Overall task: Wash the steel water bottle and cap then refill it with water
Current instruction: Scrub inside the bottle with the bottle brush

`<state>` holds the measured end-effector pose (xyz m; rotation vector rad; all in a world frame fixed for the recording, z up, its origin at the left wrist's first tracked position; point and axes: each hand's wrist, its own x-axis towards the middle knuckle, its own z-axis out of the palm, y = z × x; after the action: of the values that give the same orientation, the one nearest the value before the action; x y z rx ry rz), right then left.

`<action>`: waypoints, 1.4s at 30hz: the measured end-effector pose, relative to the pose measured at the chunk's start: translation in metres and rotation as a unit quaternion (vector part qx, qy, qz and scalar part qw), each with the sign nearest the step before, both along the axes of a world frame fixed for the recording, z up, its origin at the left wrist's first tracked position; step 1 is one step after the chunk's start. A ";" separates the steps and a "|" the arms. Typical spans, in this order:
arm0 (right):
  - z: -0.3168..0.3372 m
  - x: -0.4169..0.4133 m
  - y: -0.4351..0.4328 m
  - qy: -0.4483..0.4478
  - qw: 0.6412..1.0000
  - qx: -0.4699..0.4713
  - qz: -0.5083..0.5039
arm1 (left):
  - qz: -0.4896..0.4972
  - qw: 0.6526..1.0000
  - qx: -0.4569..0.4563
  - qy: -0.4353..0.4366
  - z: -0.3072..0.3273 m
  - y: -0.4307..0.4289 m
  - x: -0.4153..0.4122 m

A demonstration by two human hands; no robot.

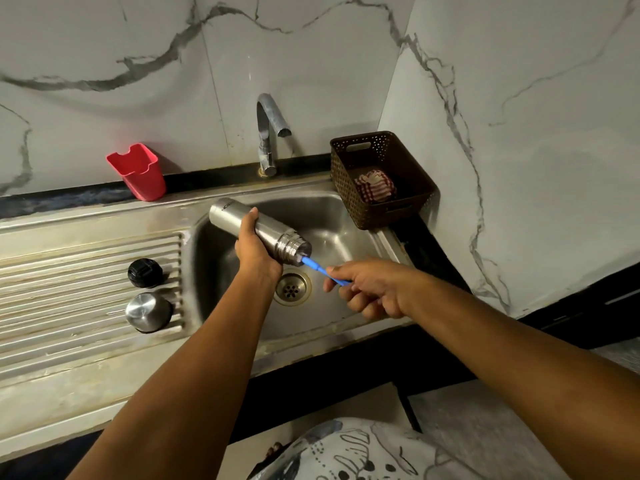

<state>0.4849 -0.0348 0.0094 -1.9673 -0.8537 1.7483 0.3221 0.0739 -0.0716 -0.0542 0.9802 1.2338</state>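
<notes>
My left hand grips the steel water bottle around its middle and holds it tilted over the sink basin, its threaded mouth pointing down to the right. My right hand pinches the blue handle of a bottle brush; the brush's head is inside the bottle's mouth and hidden. On the ribbed drainboard to the left lie a black inner stopper and, nearer me, the steel cap, dome up.
The tap stands behind the basin with no water running. A red plastic holder sits at the back left. A brown perforated basket with a checked cloth is at the basin's right rear corner. The drain lies below the bottle.
</notes>
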 end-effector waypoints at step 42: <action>0.034 -0.009 -0.018 -0.092 0.990 0.100 0.035 | -0.038 0.999 0.004 0.016 0.016 0.015 0.009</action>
<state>0.4756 -0.0530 0.0435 -2.0071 -1.1268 1.4682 0.3308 0.0894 -0.0552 0.0098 0.9954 1.1717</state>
